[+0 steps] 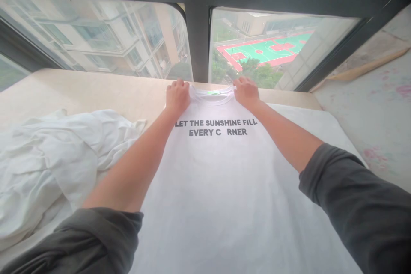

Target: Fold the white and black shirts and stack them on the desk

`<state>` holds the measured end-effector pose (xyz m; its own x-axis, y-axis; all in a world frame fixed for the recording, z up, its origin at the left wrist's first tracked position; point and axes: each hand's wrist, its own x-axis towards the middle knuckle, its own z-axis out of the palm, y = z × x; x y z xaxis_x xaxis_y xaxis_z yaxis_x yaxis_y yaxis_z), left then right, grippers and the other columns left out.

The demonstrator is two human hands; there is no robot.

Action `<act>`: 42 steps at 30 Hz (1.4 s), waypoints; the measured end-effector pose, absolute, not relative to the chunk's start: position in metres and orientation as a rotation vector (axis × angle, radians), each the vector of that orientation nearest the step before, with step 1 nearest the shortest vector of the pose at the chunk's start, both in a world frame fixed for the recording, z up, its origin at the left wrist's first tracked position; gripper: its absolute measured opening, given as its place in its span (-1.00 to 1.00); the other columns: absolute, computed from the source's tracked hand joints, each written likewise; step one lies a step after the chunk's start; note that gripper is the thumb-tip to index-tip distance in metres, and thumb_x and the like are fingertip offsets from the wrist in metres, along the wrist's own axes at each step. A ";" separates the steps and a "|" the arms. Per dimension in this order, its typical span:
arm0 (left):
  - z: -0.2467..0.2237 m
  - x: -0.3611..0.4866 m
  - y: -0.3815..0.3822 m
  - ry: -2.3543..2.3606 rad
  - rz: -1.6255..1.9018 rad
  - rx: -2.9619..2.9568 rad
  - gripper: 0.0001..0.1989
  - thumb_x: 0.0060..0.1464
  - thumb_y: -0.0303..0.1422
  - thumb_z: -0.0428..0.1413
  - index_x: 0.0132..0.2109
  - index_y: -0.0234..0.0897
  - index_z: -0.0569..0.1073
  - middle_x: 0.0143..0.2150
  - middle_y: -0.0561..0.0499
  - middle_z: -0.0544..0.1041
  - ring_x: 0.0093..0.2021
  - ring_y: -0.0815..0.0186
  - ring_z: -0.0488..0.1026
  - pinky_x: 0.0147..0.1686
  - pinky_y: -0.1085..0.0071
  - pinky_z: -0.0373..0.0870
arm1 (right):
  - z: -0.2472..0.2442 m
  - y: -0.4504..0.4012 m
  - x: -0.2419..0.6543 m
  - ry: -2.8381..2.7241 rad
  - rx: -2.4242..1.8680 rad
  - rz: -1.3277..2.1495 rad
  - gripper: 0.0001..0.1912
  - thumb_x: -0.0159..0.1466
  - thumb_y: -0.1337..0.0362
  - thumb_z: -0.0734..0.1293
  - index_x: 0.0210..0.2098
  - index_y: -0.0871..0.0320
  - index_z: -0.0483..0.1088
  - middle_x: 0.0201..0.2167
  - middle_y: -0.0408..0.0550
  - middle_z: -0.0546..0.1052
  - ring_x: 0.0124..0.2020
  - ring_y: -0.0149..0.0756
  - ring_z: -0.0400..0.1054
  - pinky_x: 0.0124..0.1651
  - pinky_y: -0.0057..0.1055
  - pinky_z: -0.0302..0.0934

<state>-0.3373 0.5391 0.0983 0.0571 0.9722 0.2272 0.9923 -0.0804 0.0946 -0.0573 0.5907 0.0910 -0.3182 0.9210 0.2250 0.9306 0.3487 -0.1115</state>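
Note:
A white T-shirt [218, 171] lies spread out before me, its neckline at the far end by the window. Dark lettering runs across its chest, and a small light-green label shows inside the collar. At the left shoulder beside the collar, my left hand [178, 96] is closed on the fabric. My right hand [246, 93] grips the opposite shoulder, fingers curled over the cloth. The collar stretches between both hands. My forearms cover parts of the shirt's sides, so the sleeves are mostly hidden.
A crumpled heap of white cloth [54, 158] lies on the left of the pale sill surface [96, 87]. Dark window frames [198, 43] rise just beyond my hands. A flower-patterned wall covering [379, 115] stands at the right. More white fabric [308, 132] lies right of the shirt.

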 end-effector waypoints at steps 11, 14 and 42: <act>0.087 -0.279 0.473 -1.924 -0.196 -2.541 -0.44 0.32 -0.08 -0.12 0.37 -0.17 0.23 0.47 -0.15 0.12 0.45 -0.09 0.01 0.35 -0.17 -0.07 | 0.089 0.531 -0.103 -2.681 -1.530 0.234 -0.44 0.45 0.15 0.03 0.38 0.18 0.10 0.47 0.09 0.00 0.44 0.04 -0.11 0.40 0.13 -0.20; 0.090 -0.274 0.440 -1.959 -0.181 -2.512 -0.44 0.31 -0.05 -0.12 0.33 -0.16 0.29 0.47 -0.17 0.12 0.45 -0.12 0.00 0.35 -0.20 -0.08 | 0.095 0.514 -0.110 -2.613 -1.610 0.272 -0.43 0.45 0.12 0.05 0.38 0.18 0.10 0.47 0.12 0.00 0.45 0.06 -0.13 0.41 0.15 -0.23; 0.125 -0.394 -0.046 -3.332 -0.540 -1.285 -0.56 -0.04 0.10 0.06 -0.23 -0.16 0.47 -0.31 -0.01 0.60 -0.27 0.09 0.56 -0.29 0.25 0.42 | 0.084 0.082 -0.119 -2.589 -1.084 0.463 -0.46 0.40 0.14 0.20 0.32 0.20 0.25 0.45 0.15 0.06 0.47 0.08 -0.13 0.45 0.09 -0.13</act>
<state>-0.3942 -0.0459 0.1253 -0.6519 0.6887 -0.3175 0.5531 0.7182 0.4223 -0.1191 0.0819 0.0836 -0.6721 0.7260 0.1454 0.6306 0.6642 -0.4014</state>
